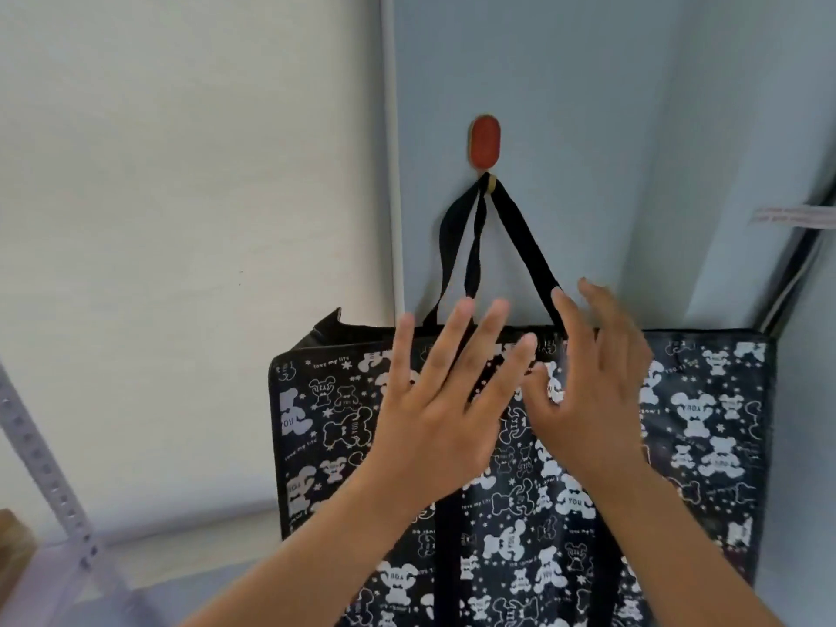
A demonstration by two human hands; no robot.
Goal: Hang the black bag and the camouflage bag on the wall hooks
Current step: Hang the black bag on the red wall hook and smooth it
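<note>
Item, black bag (705, 445): one, printed with white bears, hanging flat against the blue wall (588, 83), directly ahead of my hands and partly behind them. Its long axis runs across, left to right, with the straps (527, 246) rising from the top edge to a point. Straps: two loops, both gathered over the hook. Hook (485, 142): one in view, red oval plate, straight above and well clear of my fingertips. Left hand (434, 400): one, fingers spread wide, palm toward the bag, gripping nothing. Right hand (588, 400): one, fingers loosely apart, also empty, its fingertips just beside the right-hand strap where it meets the bag; I judge this hand nearer the straps. Camouflage bag: none in view, nor a second hook, so I judge the next move lies away from this wall section. Also: one white blind (181, 219) at left, one perforated metal rail (49, 481) at lower left
</note>
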